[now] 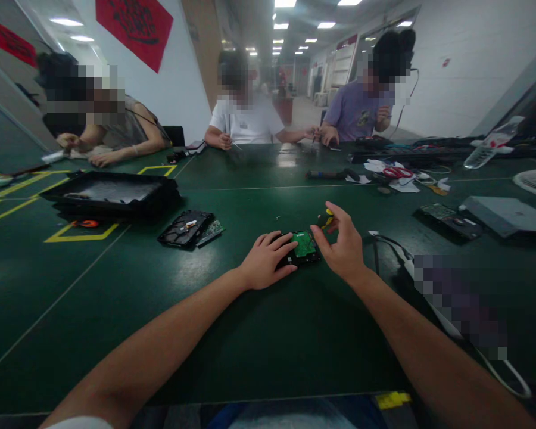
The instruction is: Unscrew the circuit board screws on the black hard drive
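i can't make out any words. the dark characters (137,21) on the red poster (154,44), upper left, are blurred.

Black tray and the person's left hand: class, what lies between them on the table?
In the head view, a flat black casing and, beside its right side, a circuit board lie between the black tray and the left hand.

This looks like an electronics workshop in an office-style room. A long green desk (250,333), marked out with yellow tape (81,241), carries a green circuit board (304,245), a black unit (186,227) beside a loose board (211,233), and tangled cables (390,142). Three people (246,123) sit along its far side. Flat ceiling lights (326,25) recede behind them; red paper signs (136,30) decorate the walls.
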Demonstrator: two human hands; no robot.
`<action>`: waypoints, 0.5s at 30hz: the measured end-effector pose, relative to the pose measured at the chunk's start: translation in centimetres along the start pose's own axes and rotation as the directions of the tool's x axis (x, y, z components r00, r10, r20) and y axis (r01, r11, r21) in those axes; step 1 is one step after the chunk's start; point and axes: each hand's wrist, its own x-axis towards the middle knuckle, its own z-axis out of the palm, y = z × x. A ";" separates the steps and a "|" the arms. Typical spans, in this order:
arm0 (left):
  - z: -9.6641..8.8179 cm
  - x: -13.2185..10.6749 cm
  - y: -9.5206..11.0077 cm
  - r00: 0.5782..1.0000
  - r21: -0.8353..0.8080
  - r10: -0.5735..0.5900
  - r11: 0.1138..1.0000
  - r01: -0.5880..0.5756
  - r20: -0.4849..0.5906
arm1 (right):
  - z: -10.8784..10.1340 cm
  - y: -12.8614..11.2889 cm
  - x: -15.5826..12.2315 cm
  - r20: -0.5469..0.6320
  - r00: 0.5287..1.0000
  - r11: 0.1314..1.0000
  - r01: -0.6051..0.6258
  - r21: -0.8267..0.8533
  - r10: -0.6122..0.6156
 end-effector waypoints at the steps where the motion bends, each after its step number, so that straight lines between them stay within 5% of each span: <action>1: 0.0 0.0 0.0 1.000 0.002 0.000 1.000 0.000 -0.001 | 0.0 0.0 0.0 -0.003 1.000 1.000 0.005 -0.006 -0.005; 8: 0.0 0.0 0.1 1.000 0.001 0.005 1.000 -0.005 -0.008 | 0.0 0.3 0.0 0.073 0.997 0.995 0.019 0.093 -0.026; 15: 0.1 0.0 0.0 1.000 0.001 0.004 1.000 -0.004 -0.006 | -0.2 -0.2 0.3 0.011 0.997 0.997 0.071 0.029 -0.071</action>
